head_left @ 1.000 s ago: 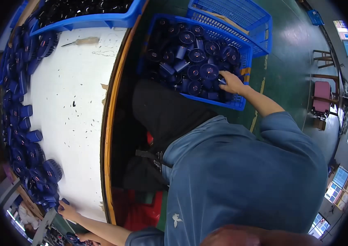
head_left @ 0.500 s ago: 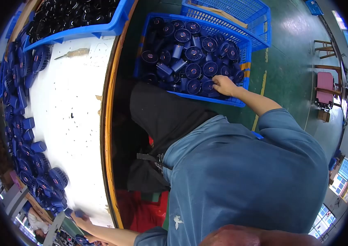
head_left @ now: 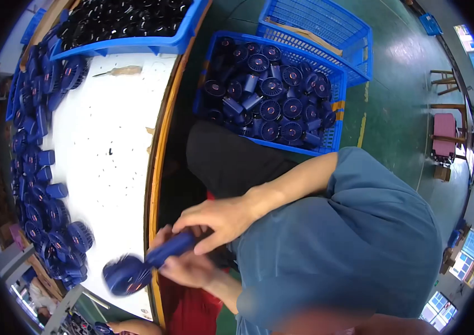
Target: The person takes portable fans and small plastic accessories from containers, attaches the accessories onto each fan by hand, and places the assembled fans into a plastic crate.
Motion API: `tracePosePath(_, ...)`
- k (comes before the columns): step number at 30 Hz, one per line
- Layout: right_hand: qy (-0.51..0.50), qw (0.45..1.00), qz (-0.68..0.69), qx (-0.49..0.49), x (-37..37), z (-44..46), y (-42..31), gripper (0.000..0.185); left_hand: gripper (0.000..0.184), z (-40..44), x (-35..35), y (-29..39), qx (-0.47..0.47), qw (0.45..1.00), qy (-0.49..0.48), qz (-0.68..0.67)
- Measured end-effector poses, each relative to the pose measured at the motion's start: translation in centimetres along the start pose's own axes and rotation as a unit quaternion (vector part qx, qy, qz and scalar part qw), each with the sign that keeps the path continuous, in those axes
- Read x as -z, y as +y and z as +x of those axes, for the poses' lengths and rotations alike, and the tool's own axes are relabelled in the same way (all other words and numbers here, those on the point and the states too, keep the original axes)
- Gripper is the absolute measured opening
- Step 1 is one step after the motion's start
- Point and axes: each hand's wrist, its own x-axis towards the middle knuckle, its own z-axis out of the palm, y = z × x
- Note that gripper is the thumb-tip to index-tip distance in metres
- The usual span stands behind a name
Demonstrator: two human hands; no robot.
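Note:
A dark blue handheld fan [head_left: 128, 274] hangs over the orange-edged rim of the white table, its round head lower left and its handle slanting up to the right. My left hand [head_left: 189, 271] is closed around the handle from below, slightly blurred. From above, my right hand [head_left: 220, 219] reaches the upper end of the same handle, with fingers and thumb curled about it. Part of the handle's end is hidden between the hands. More blue fans [head_left: 58, 215] lie heaped along the far side of the white table [head_left: 117, 128].
A blue crate [head_left: 340, 120] full of blue fans stands on the green floor beside a second blue crate [head_left: 360, 42]. A blue tray [head_left: 119, 47] of black parts and a pointed tool [head_left: 125, 71] lie on the table. Another person's hand [head_left: 122, 325] shows at the bottom left.
My right hand has left the crate and come down to my left hand. My left hand has moved from the table's lower end toward my body, and the fan now shows clearly.

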Motion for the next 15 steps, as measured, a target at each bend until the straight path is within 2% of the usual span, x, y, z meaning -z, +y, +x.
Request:
tracePosePath(1,0.029,0.996,-0.071,0.054,-1.0,0.4,0.1,0.043,0.066,-0.7,-0.8,-1.1,0.001,1.0,-0.011,0.027)
tracePosePath(4,0.063,0.995,-0.07,0.031,-1.4,0.5,1.3,0.038,0.083,-0.5,-1.8,-1.6,-0.007,0.993,-0.01,-0.118)
tracePosePath(6,0.026,0.988,-0.149,0.027,-0.8,0.2,1.1,0.035,0.079,1.3,0.6,-1.3,0.034,0.983,0.047,-0.173)
tracePosePath(7,0.013,0.98,-0.193,0.039,-1.1,0.1,1.4,0.034,0.069,1.9,1.0,-1.2,0.016,0.986,0.089,-0.138)
tracePosePath(8,0.017,0.973,-0.213,0.082,-1.4,0.4,1.0,0.034,0.069,2.5,1.2,-1.2,0.011,0.986,0.094,-0.138)
tracePosePath(10,-0.013,0.965,-0.253,0.072,-0.8,0.9,-0.1,0.034,0.059,3.6,1.3,-1.3,0.099,0.959,0.04,-0.263)
tracePosePath(11,-0.033,0.954,-0.293,0.06,-0.4,1.3,-0.8,0.035,0.059,4.4,0.7,-0.8,0.136,0.942,-0.001,-0.306)
tracePosePath(12,-0.013,0.942,-0.322,0.092,0.1,1.6,-1.2,0.033,0.062,5.0,-0.4,-0.2,0.158,0.931,0.011,-0.328)
tracePosePath(14,-0.027,0.919,-0.382,0.098,1.8,3.2,-2.5,0.034,0.067,5.7,-0.7,-0.3,0.151,0.914,-0.102,-0.362)
tracePosePath(15,-0.049,0.916,-0.387,0.096,2.4,3.6,-3.3,0.034,0.071,5.9,-0.5,-0.5,0.157,0.917,-0.065,-0.361)
